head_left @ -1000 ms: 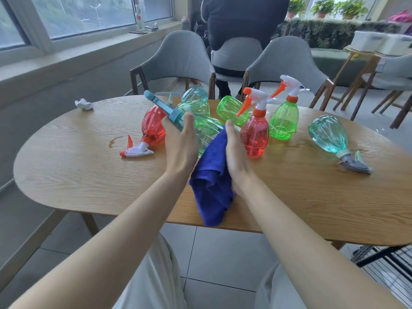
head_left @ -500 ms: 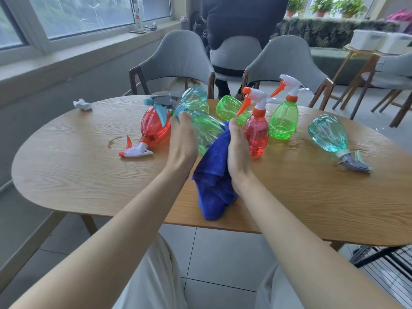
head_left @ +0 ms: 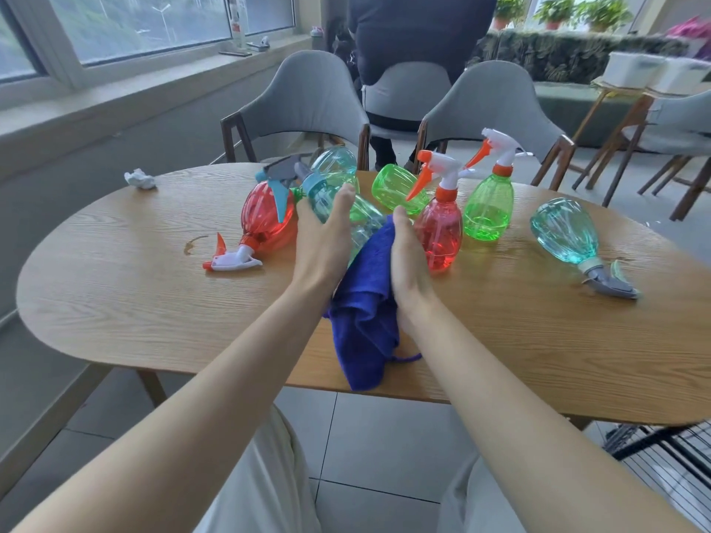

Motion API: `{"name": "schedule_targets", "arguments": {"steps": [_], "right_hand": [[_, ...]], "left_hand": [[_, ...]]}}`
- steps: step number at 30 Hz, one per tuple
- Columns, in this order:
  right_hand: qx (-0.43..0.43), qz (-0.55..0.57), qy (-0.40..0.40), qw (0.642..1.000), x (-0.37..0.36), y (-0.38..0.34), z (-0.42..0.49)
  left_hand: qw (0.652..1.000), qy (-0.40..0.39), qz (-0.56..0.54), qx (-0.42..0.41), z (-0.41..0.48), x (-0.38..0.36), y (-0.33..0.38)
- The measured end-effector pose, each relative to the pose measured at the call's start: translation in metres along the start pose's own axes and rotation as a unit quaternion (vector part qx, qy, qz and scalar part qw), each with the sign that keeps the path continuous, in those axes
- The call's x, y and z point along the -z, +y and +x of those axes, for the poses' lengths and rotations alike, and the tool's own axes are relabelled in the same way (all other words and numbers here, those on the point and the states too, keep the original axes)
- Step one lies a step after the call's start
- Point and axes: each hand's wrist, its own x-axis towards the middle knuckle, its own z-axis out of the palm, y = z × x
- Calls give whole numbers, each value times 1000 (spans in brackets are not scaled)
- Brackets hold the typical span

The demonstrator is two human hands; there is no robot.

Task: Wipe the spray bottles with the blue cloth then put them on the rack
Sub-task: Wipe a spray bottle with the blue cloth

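Observation:
My left hand [head_left: 324, 240] grips a clear teal spray bottle [head_left: 327, 200] with a blue-grey trigger, tilted over the wooden table [head_left: 115, 286]. My right hand [head_left: 408, 263] holds the blue cloth [head_left: 365, 313] against the bottle's body; the cloth hangs over the table's near edge. Around them stand a red bottle [head_left: 442, 232] and a green bottle [head_left: 488, 209], both upright. A red bottle [head_left: 265, 217], a green bottle [head_left: 396, 186] and two teal bottles [head_left: 565, 232] [head_left: 338, 161] lie on their sides. A black wire rack [head_left: 661, 455] shows at the lower right.
A crumpled white tissue [head_left: 140, 178] lies at the table's far left, near a small wet ring [head_left: 192, 244]. Grey chairs [head_left: 307, 105] stand behind the table, and a person in dark clothes [head_left: 419, 36] is beyond them. More chairs and side tables stand at the right.
My left hand has turned the held bottle, swinging its trigger head up and away to the left. My right hand has slid the cloth along the bottle's body.

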Motion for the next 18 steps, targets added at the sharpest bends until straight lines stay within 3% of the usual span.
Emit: {"name": "schedule_targets", "arguments": {"steps": [2, 4, 8, 10, 12, 14, 16, 18], "right_hand": [[112, -115, 1, 987, 3, 6, -1], [138, -141, -4, 980, 5, 10, 5], [-4, 35, -55, 998, 7, 6, 16], [-99, 153, -95, 979, 8, 9, 18], [-102, 170, -95, 976, 8, 9, 13], [-32, 91, -61, 993, 5, 7, 11], [96, -71, -12, 993, 0, 3, 4], [102, -90, -15, 991, -1, 5, 5]], "left_hand": [[999, 13, -23, 45, 1, 0, 4], [998, 10, -36, 51, 0, 1, 3], [999, 2, -36, 9, -6, 4, 5], [999, -4, -30, -17, -6, 6, 5], [999, -7, -39, -32, -6, 7, 5], [999, -1, -43, -25, -5, 7, 7], [999, 13, -46, -2, -6, 5, 9], [997, 15, -73, 13, -8, 5, 7]]}}
